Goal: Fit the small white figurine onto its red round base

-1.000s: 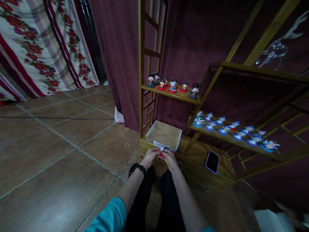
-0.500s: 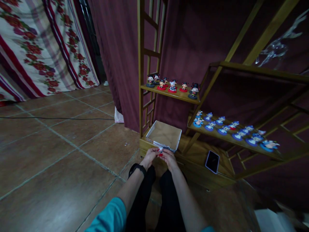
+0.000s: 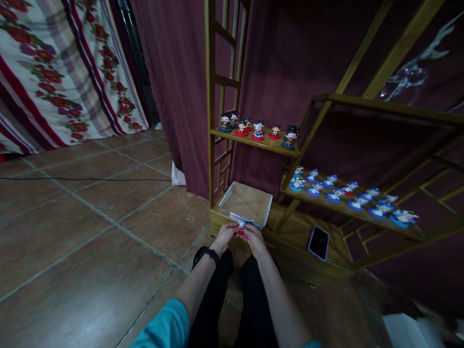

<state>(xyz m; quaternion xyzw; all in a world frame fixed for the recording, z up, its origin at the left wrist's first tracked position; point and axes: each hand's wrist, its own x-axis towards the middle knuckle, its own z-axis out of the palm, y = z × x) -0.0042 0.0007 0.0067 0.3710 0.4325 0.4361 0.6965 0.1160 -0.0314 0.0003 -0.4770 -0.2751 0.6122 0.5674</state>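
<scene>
Between my two hands, a small figurine [image 3: 241,226] with a pale head and a red base is held upright above my knees. My left hand [image 3: 227,235] pinches it from the left side. From the right, the fingers of my right hand [image 3: 253,239] close on it as well. Just beyond my fingertips sits an open shallow cardboard box [image 3: 246,200], its near edge right behind the figurine. The palms and some of the fingertips are out of sight.
Several figurines on red and black bases stand on the upper shelf [image 3: 268,144]. More, mostly on blue bases, line the lower shelf [image 3: 348,205]. A phone or tablet [image 3: 319,242] lies on the cabinet at right. A cable [image 3: 87,179] crosses the tiled floor.
Both hands keep the figurine in nearly the same spot. Only the view has shifted very slightly.
</scene>
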